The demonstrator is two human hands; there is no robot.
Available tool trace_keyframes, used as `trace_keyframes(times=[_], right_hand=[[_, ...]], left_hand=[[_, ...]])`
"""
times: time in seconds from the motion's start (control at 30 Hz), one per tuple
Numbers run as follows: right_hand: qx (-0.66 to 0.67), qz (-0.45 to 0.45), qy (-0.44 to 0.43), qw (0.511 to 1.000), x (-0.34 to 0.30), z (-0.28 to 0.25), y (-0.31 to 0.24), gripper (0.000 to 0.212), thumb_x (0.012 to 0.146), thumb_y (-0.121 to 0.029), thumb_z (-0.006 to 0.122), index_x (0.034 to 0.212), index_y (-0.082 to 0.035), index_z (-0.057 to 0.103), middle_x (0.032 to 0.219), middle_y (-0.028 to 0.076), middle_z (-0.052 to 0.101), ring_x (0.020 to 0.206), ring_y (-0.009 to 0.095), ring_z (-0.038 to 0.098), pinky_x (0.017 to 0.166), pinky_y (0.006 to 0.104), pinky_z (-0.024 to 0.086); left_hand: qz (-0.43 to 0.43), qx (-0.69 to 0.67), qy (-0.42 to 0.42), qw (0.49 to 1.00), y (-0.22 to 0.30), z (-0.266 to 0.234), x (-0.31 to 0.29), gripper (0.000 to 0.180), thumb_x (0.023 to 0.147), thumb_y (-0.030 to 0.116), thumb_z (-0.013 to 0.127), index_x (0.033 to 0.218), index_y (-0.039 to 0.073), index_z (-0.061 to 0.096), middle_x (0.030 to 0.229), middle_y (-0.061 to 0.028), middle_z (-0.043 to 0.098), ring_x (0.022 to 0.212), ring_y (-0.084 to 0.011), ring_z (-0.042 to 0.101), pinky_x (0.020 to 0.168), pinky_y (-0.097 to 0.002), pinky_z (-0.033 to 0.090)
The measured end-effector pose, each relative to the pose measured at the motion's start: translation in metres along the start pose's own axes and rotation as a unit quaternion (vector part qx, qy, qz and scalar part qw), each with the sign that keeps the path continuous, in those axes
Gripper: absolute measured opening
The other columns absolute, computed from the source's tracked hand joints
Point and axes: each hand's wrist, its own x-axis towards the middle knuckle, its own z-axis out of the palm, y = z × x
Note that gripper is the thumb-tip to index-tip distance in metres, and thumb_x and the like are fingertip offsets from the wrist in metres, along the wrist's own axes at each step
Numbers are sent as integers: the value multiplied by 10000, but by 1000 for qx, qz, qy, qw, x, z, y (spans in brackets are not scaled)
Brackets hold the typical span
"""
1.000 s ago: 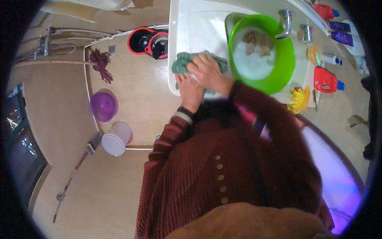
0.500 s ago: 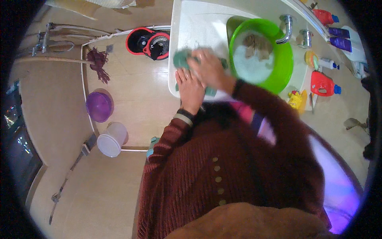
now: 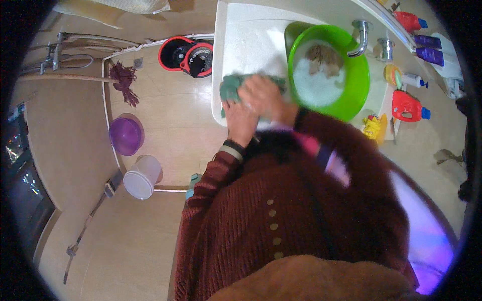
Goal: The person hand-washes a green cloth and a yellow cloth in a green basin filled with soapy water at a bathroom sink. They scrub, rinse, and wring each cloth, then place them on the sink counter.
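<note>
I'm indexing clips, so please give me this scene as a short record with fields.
Hands: left hand and right hand both on a green cloth; right blurred, exact grips unclear
Surface: white counter
Basin: green basin, right of the cloth
Basin contents: suds, brownish cloth
Tap: metal tap, spout by the basin's rim
Far right: red bottle, blue cap
Floor, left: purple basin, whitish bucket

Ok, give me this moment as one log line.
left hand: on green cloth | right hand: on green cloth, blurred | under: white counter | green basin: suds, brown cloth inside
</note>
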Motion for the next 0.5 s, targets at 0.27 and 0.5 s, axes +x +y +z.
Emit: trace_keyframes(times=[0.27, 0.5], right_hand=[[-47, 193, -48, 979, 68, 54, 57, 165, 846, -249, 684, 877, -95, 636, 835, 109, 644, 812, 318, 650, 623, 451, 545], [25, 36, -90, 995, -6, 2, -2, 169, 799, -220, 659, 897, -86, 628, 868, 94, 567, 868, 278, 604, 702, 421, 523]], left_hand=[[-21, 117, 95, 988, 13, -1, 7, 760, 983, 386, 549, 1496, -129, 326, 1613, -363, 182, 1521, -510, 133, 1227, -562, 156], [-83, -156, -128, 976, -2, 1, -1, 710, 978, 372, 564, 1448, -132, 393, 1560, -375, 290, 1506, -521, 166, 1224, -557, 167]])
